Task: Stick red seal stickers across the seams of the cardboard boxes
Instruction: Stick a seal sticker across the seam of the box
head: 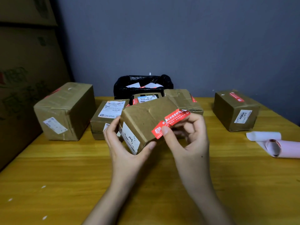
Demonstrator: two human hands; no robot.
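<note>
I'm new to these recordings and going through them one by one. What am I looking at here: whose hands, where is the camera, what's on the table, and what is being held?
There is no machine: a person works with bare hands, filmed by one wide camera worn on their head, looking forward and down. The left hand grips a small cardboard box, lifted and tilted over the wooden table. The right hand pinches a red sticker lying along the box's edge. On the table stand other boxes, among them a big one on the left and one on the right that already has a red sticker. A black bag sits at the back; curled backing paper lies on the right.
</note>
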